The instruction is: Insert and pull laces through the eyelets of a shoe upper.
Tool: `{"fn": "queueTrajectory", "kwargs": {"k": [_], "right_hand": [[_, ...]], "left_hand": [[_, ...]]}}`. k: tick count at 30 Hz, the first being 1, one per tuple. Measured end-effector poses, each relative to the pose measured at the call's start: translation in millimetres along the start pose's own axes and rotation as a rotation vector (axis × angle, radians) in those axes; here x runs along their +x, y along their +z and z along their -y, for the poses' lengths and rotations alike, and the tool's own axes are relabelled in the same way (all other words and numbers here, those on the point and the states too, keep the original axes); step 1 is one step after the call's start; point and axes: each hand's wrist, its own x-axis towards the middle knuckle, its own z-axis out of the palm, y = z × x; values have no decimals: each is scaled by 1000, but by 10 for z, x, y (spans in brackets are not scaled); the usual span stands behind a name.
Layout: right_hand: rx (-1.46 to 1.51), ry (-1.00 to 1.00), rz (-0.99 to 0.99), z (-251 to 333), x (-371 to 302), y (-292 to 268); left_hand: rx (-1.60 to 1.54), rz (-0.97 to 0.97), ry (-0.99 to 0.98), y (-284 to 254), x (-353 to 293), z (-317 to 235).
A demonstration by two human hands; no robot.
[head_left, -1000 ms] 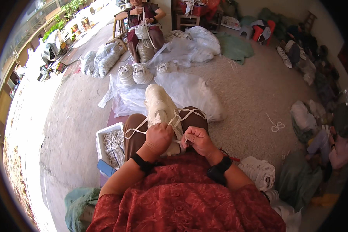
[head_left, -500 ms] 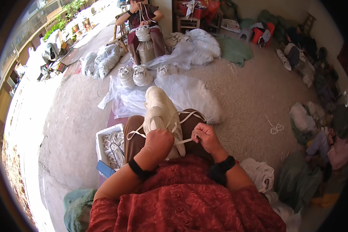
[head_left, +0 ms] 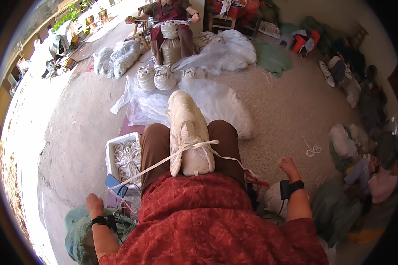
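A cream sneaker [head_left: 188,121] rests on my lap between my thighs, toe pointing away from me. Its white shoelace [head_left: 157,164] crosses in a knot or loop over the shoe's opening. One lace end runs taut out to the left, into my closed left hand [head_left: 94,203]. My right hand [head_left: 289,168] is out to the right, fingers curled into a fist; what it holds, if anything, is hidden. The other lace end droops slackly over my right thigh towards a red item [head_left: 255,179] beside it.
A white box of loose laces [head_left: 127,160] stands by my left thigh, a blue phone-like object [head_left: 115,184] at its near corner. Ahead are finished-looking shoes [head_left: 164,77] on clear plastic sheeting [head_left: 221,104]. Beyond sits a co-worker [head_left: 168,13] with a shoe. Green sacking [head_left: 334,212] lies at right.
Both hands have moved from close over the shoe out to either side. The left lace end is now stretched long, and the laces are drawn together over the shoe. The co-worker's hands have spread apart.
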Motion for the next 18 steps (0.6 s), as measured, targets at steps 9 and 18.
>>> {"fn": "queueTrajectory", "kwargs": {"k": [9,18], "right_hand": [[522,-591,432,2738,-392,1376],[508,-927,451,2921,-584,1318]], "left_hand": [[-598,-148,973,-1171,-651,-2515],[-631,-197,1340,-1428,-986,-3161]]}}
